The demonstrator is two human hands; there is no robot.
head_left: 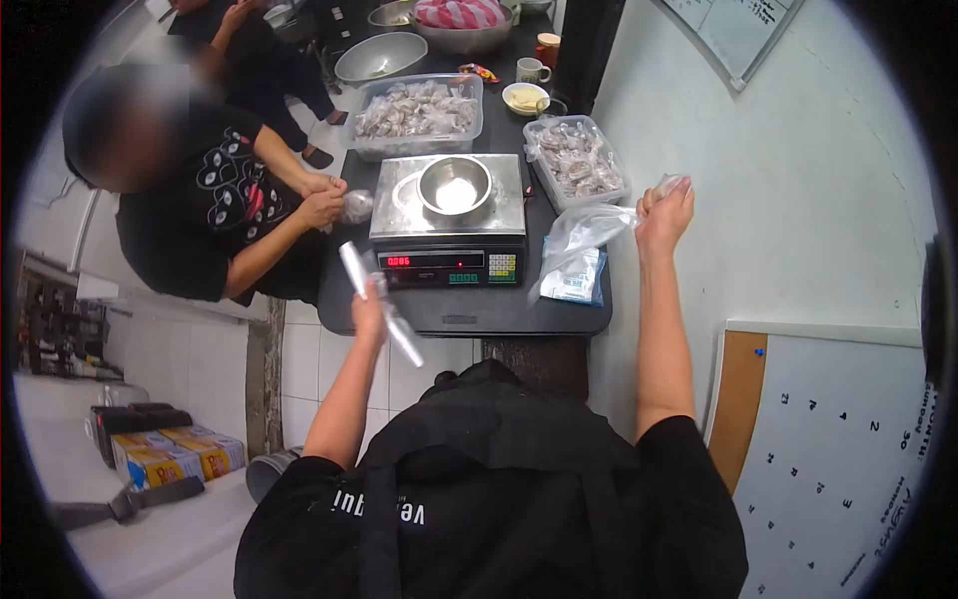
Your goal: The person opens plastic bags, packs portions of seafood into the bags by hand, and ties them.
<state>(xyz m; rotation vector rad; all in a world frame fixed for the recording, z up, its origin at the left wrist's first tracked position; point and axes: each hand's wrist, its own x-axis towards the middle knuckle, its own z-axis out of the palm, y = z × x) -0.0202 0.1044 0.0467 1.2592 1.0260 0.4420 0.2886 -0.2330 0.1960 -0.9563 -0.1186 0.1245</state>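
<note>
Gripping draped plastic [591, 230], the right hand [666, 217] could drag the packet [575, 280] off the counter's [549, 317] right edge; the left hand [368, 314] clutches a roll [403, 337].

Two tubs [399, 148], one scale [499, 228] and one small steel bowl [455, 190] share a single desk [469, 319].
There is one white roll [351, 262], one clear bag [589, 228], one blue packet [574, 278], one mug [533, 71] and one wrapped ball [357, 207]; wide metal bowls [374, 62] number at least two, while the bagged portions [417, 110] lie too heaped to count. Wall boards [828, 449] come to two, and at least two co-workers [200, 210] are in view.
</note>
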